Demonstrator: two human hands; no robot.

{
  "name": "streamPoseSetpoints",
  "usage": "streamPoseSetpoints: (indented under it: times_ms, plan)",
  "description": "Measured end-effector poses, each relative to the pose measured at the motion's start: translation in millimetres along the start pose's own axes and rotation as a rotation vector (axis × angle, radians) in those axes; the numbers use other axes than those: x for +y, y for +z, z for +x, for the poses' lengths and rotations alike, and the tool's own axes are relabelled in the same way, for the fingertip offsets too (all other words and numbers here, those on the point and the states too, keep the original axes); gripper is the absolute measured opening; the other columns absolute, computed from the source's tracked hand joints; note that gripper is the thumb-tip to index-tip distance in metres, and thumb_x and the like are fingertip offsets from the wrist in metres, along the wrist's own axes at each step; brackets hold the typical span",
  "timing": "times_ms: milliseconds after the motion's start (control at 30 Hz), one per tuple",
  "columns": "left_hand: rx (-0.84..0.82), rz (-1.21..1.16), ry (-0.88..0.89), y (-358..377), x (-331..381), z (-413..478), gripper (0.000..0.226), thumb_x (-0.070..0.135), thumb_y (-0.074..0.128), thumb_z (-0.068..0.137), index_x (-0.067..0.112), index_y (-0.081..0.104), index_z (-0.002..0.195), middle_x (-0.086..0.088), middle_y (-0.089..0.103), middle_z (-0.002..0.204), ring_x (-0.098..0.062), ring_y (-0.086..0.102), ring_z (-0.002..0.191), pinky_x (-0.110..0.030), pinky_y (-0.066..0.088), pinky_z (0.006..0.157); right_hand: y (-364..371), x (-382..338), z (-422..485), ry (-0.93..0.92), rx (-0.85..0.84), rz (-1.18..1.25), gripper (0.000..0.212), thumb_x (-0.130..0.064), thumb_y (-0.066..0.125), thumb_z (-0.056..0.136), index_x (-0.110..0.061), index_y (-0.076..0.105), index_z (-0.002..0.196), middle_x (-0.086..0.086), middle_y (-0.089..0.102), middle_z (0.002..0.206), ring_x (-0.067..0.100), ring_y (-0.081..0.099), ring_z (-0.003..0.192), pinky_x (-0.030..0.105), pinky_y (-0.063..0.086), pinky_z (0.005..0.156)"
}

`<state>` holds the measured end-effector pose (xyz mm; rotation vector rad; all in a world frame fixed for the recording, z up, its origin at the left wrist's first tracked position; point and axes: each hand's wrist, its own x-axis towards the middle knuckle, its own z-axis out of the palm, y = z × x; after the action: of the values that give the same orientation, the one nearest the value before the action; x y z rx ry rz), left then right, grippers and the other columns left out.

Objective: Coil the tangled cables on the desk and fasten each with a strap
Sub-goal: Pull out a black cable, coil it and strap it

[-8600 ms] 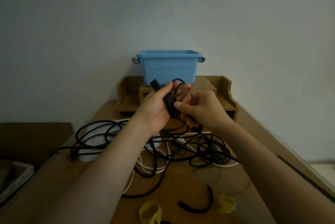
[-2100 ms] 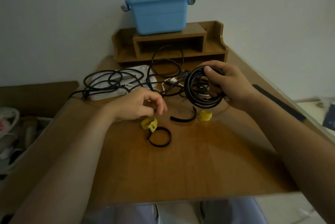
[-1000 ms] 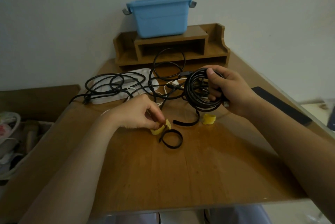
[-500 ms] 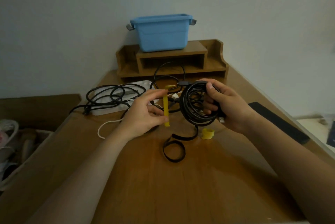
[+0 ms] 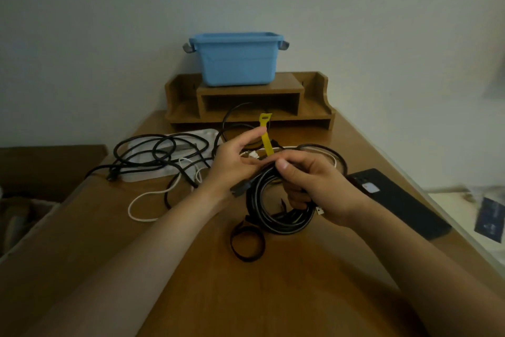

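Gripping coiled cable (image 5: 284, 228), seemingly pinching yellow strap (image 5: 265, 140).

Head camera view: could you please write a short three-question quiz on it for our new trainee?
1. True or false: the right hand grips the coiled black cable.
2. The strap standing up above the coil is: A black, B yellow, C red.
3. Fill in the gap: the blue bin stands on top of the wooden ____.
Key: 1 true; 2 B; 3 shelf.
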<state>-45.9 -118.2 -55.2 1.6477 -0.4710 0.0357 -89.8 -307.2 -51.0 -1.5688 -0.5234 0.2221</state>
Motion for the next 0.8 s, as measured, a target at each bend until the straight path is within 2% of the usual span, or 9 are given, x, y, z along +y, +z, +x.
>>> streamPoseSetpoints:
  times_ms: [67, 133, 267, 334, 467, 567, 701, 768, 801]
  plan:
    - [-0.054, -0.065, -0.067, -4, -7, 0, 0.068, -0.001, 0.073, 0.086, 0.026, 0.055, 0.145, 0.003, 0.05, 0.15, -0.01, 0.064, 0.121, -0.038, 0.056, 0.099, 1, -1, -1, 0.012, -0.004, -0.034, 0.032, -0.026, 0.051, 0.101, -0.009, 0.065, 0.124, 0.004, 0.035, 0.063, 0.016, 0.031, 0.051, 0.026, 0.033, 0.047]
    - [-0.096, -0.186, -0.134, -7, -12, -2, 0.065, 0.004, 0.074, 0.085, 0.027, 0.057, 0.142, 0.003, 0.054, 0.147, -0.016, 0.058, 0.131, -0.042, 0.052, 0.105, 0, -1, 0, 0.025, 0.005, -0.018, 0.029, -0.025, 0.05, 0.103, -0.008, 0.063, 0.122, 0.006, 0.032, 0.065, 0.019, 0.027, 0.051, 0.027, 0.03, 0.047]
    - [-0.098, -0.383, -0.238, -8, -10, -10, 0.05, 0.011, 0.066, 0.091, 0.023, 0.061, 0.139, -0.002, 0.064, 0.138, -0.021, 0.063, 0.125, -0.042, 0.049, 0.107, 0, 0, 0, 0.035, 0.046, 0.002, 0.021, -0.023, 0.046, 0.106, -0.007, 0.054, 0.116, 0.006, 0.034, 0.067, 0.021, 0.026, 0.052, 0.031, 0.027, 0.048]
    - [-0.092, -0.414, -0.272, -7, -6, -15, 0.045, 0.019, 0.062, 0.093, 0.022, 0.062, 0.138, -0.002, 0.071, 0.128, -0.022, 0.067, 0.118, -0.04, 0.051, 0.102, 2, 1, 1, 0.029, 0.066, -0.017, 0.018, -0.022, 0.045, 0.107, -0.007, 0.053, 0.114, 0.005, 0.036, 0.065, 0.02, 0.027, 0.051, 0.031, 0.027, 0.047]
    - [-0.151, -0.434, -0.233, -4, -4, -23, 0.059, 0.02, 0.072, 0.086, 0.017, 0.055, 0.142, -0.004, 0.069, 0.131, -0.027, 0.073, 0.106, -0.031, 0.058, 0.084, 3, 5, 3, 0.018, 0.078, -0.082, 0.019, -0.021, 0.044, 0.108, -0.008, 0.053, 0.117, 0.006, 0.038, 0.064, 0.021, 0.027, 0.049, 0.032, 0.026, 0.047]
    - [-0.166, -0.433, -0.212, -3, -9, -26, 0.065, 0.011, 0.076, 0.081, 0.016, 0.054, 0.143, -0.001, 0.065, 0.137, -0.026, 0.073, 0.104, -0.026, 0.058, 0.08, 5, 6, 1, -0.015, 0.069, -0.122, 0.021, -0.021, 0.043, 0.108, -0.01, 0.057, 0.119, 0.005, 0.046, 0.066, 0.019, 0.032, 0.049, 0.03, 0.029, 0.046]
    - [-0.138, -0.507, -0.238, -3, -11, -28, 0.066, 0.006, 0.069, 0.076, 0.013, 0.057, 0.14, -0.004, 0.069, 0.131, -0.023, 0.073, 0.103, -0.024, 0.057, 0.074, 4, 9, 0, -0.072, 0.073, -0.177, 0.026, -0.023, 0.043, 0.108, -0.011, 0.06, 0.124, 0.005, 0.06, 0.075, 0.019, 0.043, 0.053, 0.027, 0.039, 0.049]
    - [-0.126, -0.523, -0.257, -5, -12, -26, 0.063, 0.006, 0.068, 0.077, 0.013, 0.058, 0.139, -0.005, 0.07, 0.129, -0.022, 0.072, 0.108, -0.026, 0.058, 0.079, 4, 7, -2, -0.1, 0.03, -0.183, 0.026, -0.018, 0.053, 0.104, -0.012, 0.059, 0.129, 0.015, 0.068, 0.09, 0.018, 0.054, 0.06, 0.026, 0.046, 0.055]
    - [-0.123, -0.518, -0.263, -6, -13, -25, 0.061, 0.005, 0.067, 0.08, 0.012, 0.058, 0.14, -0.006, 0.069, 0.13, -0.022, 0.07, 0.113, -0.029, 0.059, 0.088, 6, 5, -2, -0.111, 0.014, -0.198, 0.03, -0.012, 0.058, 0.101, -0.012, 0.058, 0.131, 0.017, 0.07, 0.098, 0.015, 0.062, 0.068, 0.024, 0.049, 0.061]
